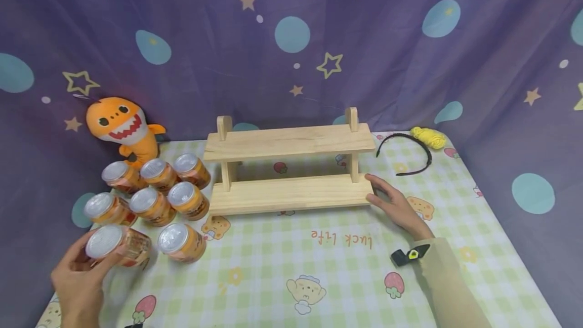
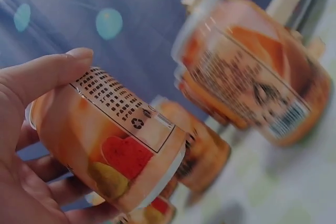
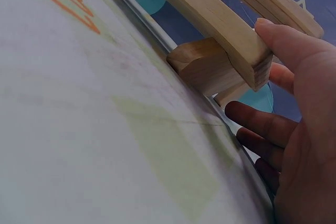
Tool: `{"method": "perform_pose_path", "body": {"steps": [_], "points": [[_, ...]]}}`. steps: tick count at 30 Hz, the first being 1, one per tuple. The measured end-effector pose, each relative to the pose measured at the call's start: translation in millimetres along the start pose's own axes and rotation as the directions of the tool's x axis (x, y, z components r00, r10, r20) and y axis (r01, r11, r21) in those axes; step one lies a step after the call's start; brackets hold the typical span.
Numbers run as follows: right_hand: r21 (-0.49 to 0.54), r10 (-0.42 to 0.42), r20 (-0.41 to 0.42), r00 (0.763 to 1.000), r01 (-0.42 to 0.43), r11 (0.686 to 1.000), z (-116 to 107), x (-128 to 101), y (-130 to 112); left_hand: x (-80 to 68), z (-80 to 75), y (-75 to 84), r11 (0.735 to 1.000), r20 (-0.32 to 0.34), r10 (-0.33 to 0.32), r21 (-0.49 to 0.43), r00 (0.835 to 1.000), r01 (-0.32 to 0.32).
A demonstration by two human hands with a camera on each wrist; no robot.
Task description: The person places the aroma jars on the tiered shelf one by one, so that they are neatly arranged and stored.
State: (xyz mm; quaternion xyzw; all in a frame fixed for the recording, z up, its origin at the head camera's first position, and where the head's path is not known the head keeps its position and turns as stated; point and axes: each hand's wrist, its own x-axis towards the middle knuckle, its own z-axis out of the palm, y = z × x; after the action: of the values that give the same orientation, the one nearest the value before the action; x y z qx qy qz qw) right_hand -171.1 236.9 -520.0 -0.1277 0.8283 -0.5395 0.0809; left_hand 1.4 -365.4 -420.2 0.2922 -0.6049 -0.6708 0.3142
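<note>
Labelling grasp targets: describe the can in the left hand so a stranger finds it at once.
Start at the wooden shelf mid-table, then go to the cluster of orange cans on its left. The can is at the cluster's near-left edge, the only one tilted and gripped by the left hand.

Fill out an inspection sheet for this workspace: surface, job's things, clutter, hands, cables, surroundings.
Surface: table under a green checked cloth printed with cartoons.
Job's things: orange can lifted on its side; seven more cans grouped at the left; two-tier wooden shelf, both tiers bare.
Clutter: black headband, yellow yarn, orange shark plush.
Hands: left hand grips the can; right hand rests against the shelf's lower right end, fingers straight.
Cables: nothing seen.
Surroundings: purple curtain with stars and blue dots on three sides.
</note>
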Motion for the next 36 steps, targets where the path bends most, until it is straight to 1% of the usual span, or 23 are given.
{"method": "perform_pose_path", "body": {"steps": [2,4,9,15,18,19,21,24,28,36], "points": [[0.002,-0.005,0.001,1.000,0.005,1.000,0,0,-1,-1.0,2.4,7.7,0.999,-0.006,-0.004,-0.034,1.000,0.003],[0.006,-0.010,0.001,1.000,0.010,1.000,0,0,-1,-1.8,5.6,14.8,0.998,-0.010,0.016,-0.064,1.000,-0.016],[0.000,-0.017,-0.001,1.000,0.017,1.000,0,-1,-3,-4.3,15.7,30.7,0.993,0.002,0.083,-0.088,0.997,-0.082],[0.000,-0.014,-0.002,1.000,0.014,1.000,0,-1,-3,-6.1,32.5,52.0,0.993,0.020,0.073,-0.098,0.997,-0.070],[-0.001,-0.010,-0.004,1.000,0.010,1.000,0,-1,-2,-8.6,44.9,61.8,0.990,0.063,0.097,-0.106,0.993,-0.090],[-0.002,-0.009,-0.004,1.000,0.009,1.000,0,-1,-2,-9.9,49.9,64.6,0.987,0.081,0.118,-0.119,0.990,-0.108],[-0.004,-0.009,-0.006,1.000,0.009,1.000,0,-1,-1,-13.2,60.2,71.0,0.987,0.121,0.120,-0.124,0.985,-0.105],[-0.001,-0.008,-0.008,1.000,0.008,1.000,0,-1,0,-17.5,76.4,78.6,0.984,0.194,0.142,-0.137,0.971,-0.117],[0.001,-0.008,-0.006,1.000,0.008,1.000,0,0,0,-21.5,98.6,85.4,0.978,0.268,0.176,-0.156,0.947,-0.138],[-0.002,-0.008,-0.004,1.000,0.008,1.000,0,0,2,-28.6,138.5,93.0,0.984,0.382,0.177,-0.070,0.907,-0.163]]}}
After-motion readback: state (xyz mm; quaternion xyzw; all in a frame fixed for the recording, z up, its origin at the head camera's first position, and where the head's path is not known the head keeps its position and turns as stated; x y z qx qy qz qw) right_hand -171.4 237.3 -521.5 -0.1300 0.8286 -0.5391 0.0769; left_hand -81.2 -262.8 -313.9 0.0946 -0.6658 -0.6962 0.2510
